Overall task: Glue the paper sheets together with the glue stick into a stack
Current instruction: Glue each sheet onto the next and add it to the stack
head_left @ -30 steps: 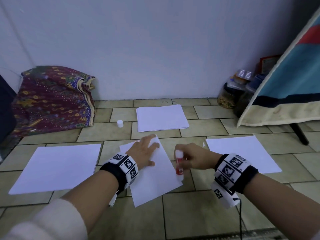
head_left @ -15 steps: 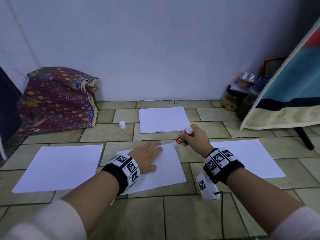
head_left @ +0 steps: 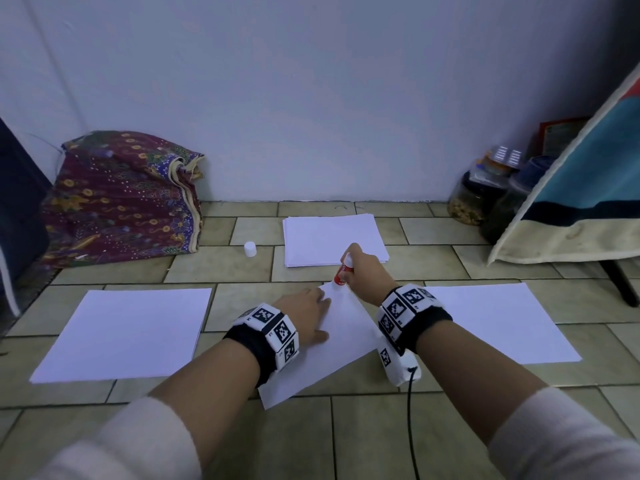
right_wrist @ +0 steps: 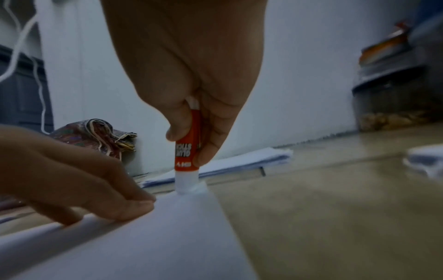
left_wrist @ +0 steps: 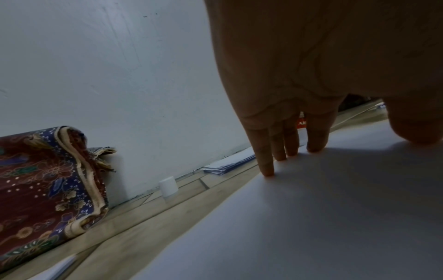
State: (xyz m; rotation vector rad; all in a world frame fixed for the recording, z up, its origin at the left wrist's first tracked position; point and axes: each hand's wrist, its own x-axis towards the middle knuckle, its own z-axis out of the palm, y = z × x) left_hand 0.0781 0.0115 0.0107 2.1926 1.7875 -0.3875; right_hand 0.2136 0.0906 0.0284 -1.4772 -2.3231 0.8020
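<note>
Glue stick (right_wrist: 187,151): upright, tip on far corner of centre sheet (head_left: 346,334); right hand (head_left: 367,275) fingers wrapped round it; left hand (head_left: 308,313) flat, just near-left, pinning sheet

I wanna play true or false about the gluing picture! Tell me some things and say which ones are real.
1. The right hand grips the glue stick. True.
2. The glue tip touches the sheet's far corner. True.
3. The left hand is lifting the sheet. False: it presses it flat on the floor.
4. The white cap is on the glue stick. False: it stands on the floor tiles.
5. A paper pile lies near the wall. True.
</note>
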